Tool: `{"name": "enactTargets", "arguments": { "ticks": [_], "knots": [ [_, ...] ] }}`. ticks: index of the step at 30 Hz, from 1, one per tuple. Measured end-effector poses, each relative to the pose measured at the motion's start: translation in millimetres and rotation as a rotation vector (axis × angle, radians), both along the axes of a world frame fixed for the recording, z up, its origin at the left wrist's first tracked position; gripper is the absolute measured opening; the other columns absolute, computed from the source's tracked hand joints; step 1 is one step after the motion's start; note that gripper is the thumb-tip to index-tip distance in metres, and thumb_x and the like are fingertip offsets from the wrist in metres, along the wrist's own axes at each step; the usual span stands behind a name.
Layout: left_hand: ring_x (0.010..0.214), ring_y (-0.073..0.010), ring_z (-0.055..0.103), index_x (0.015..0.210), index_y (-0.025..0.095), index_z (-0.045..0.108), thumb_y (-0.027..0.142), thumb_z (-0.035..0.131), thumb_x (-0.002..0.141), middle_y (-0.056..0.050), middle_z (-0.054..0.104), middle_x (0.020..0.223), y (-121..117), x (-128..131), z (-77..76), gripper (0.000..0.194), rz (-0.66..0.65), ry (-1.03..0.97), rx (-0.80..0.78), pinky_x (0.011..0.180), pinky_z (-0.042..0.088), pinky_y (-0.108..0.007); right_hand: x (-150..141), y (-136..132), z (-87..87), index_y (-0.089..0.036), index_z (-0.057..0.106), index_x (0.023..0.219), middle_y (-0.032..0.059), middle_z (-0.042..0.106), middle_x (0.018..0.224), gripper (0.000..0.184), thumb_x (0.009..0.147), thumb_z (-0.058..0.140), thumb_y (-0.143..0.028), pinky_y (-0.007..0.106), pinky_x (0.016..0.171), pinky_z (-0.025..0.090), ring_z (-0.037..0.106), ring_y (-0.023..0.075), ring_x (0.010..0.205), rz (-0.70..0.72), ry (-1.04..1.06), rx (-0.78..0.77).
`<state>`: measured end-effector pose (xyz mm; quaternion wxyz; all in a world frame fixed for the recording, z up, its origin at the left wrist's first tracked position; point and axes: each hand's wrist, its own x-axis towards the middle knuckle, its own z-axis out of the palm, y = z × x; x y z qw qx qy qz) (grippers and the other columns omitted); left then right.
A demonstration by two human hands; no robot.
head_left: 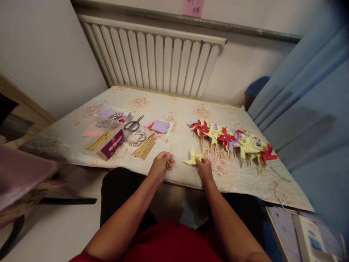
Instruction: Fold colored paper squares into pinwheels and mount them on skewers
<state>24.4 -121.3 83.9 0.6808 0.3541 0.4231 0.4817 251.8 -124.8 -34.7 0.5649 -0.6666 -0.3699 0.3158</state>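
Observation:
My left hand (160, 166) is closed around a thin wooden stick (171, 149), held upright near the table's front edge. In my right hand (205, 169) is a yellow paper pinwheel (193, 157), pinched between thumb and fingers. The two hands are a short way apart, and the stick and pinwheel do not touch. Left of my left hand lies a bundle of wooden sticks (144, 147). Beyond it are a stack of coloured paper squares (160, 126), a dish of shiny metal pins (136, 138) and a pair of scissors (133, 124).
Many finished pinwheels (226, 137) in several colours crowd the table's right side. At the left stand a purple-fronted box (112, 143) with sticks beside it and more coloured papers (107, 113). A radiator (155, 60) lines the wall behind; a blue curtain (308, 109) hangs at right.

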Motion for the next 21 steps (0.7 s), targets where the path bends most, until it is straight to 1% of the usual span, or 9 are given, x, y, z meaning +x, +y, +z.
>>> {"name": "enactTargets", "arguments": {
  "ticks": [2,4,7,9,11,14,17,19,21],
  "knots": [
    [0.051,-0.0074,0.050,0.076,0.014,0.056,0.025,0.068,0.068,-0.003,0.062,0.067,-5.0,-1.1,4.8,0.019,0.013,-0.031,-0.015,0.050,0.037,-0.020,0.2,-0.4,-0.5,-0.021,0.046,0.057,-0.0076,0.042,0.050,0.032,0.069,0.068,-0.040,0.024,0.047,0.027,0.035,0.0087,0.049,0.002,-0.001,-0.007],
    [0.053,-0.0068,0.050,0.078,0.013,0.057,0.023,0.068,0.067,-0.004,0.063,0.072,-9.5,-1.6,9.0,0.018,0.018,-0.056,-0.010,0.050,0.036,-0.019,0.5,-0.7,-1.0,-0.020,0.047,0.058,-0.0072,0.044,0.051,0.031,0.069,0.067,-0.040,0.024,0.047,0.027,0.035,0.0088,0.049,0.010,0.008,-0.016],
    [0.049,-0.0047,0.043,0.094,0.012,0.061,0.023,0.066,0.070,-0.003,0.062,0.073,-15.0,-1.6,13.2,0.027,-0.009,-0.076,0.018,0.044,0.025,-0.018,0.8,-0.5,-2.1,-0.020,0.049,0.059,-0.0065,0.046,0.051,0.029,0.070,0.067,-0.040,0.024,0.047,0.028,0.037,0.0092,0.049,0.016,0.021,-0.022],
    [0.046,-0.0042,0.038,0.104,0.013,0.060,0.023,0.064,0.072,-0.001,0.061,0.070,-17.5,-1.1,15.0,0.035,-0.033,-0.067,0.015,0.042,0.017,-0.018,1.2,-0.1,-3.0,-0.020,0.050,0.060,-0.0063,0.047,0.052,0.028,0.070,0.067,-0.039,0.024,0.047,0.029,0.039,0.0096,0.049,0.016,0.021,-0.019],
    [0.043,-0.0037,0.033,0.107,0.014,0.059,0.024,0.063,0.073,0.001,0.058,0.066,-19.0,-0.4,16.6,0.036,-0.044,-0.053,0.000,0.041,0.013,-0.018,1.7,0.3,-3.9,-0.020,0.050,0.060,-0.0062,0.048,0.052,0.028,0.069,0.067,-0.040,0.024,0.047,0.030,0.040,0.0101,0.050,0.012,0.010,-0.013],
    [0.041,-0.0032,0.029,0.105,0.015,0.059,0.025,0.062,0.074,0.003,0.054,0.062,-20.0,0.5,18.4,0.034,-0.039,-0.045,-0.008,0.041,0.011,-0.019,2.5,0.5,-5.2,-0.021,0.050,0.060,-0.0061,0.048,0.052,0.029,0.069,0.067,-0.043,0.024,0.047,0.030,0.041,0.0106,0.050,0.023,-0.004,0.001],
    [0.040,-0.0031,0.030,0.100,0.016,0.059,0.025,0.063,0.072,0.004,0.053,0.060,-20.7,1.5,19.6,0.030,-0.026,-0.048,-0.020,0.041,0.011,-0.019,3.0,0.5,-6.1,-0.021,0.050,0.061,-0.0060,0.047,0.052,0.030,0.069,0.067,-0.044,0.024,0.047,0.030,0.040,0.0108,0.051,0.036,-0.007,0.012],
    [0.041,-0.0038,0.035,0.094,0.015,0.059,0.024,0.064,0.070,0.003,0.056,0.061,-21.2,2.4,20.5,0.026,-0.012,-0.057,-0.035,0.040,0.016,-0.018,3.2,0.3,-6.2,-0.021,0.049,0.060,-0.0063,0.046,0.051,0.031,0.070,0.067,-0.044,0.024,0.047,0.030,0.039,0.0104,0.050,0.032,-0.010,0.007],
    [0.045,-0.0052,0.043,0.087,0.013,0.058,0.021,0.065,0.067,0.000,0.059,0.064,-21.5,3.3,21.7,0.023,0.009,-0.071,-0.041,0.042,0.023,-0.019,3.2,-0.2,-5.7,-0.021,0.048,0.058,-0.0067,0.044,0.051,0.031,0.070,0.067,-0.043,0.024,0.047,0.029,0.037,0.0098,0.049,0.023,-0.015,-0.001]
  ]
}}
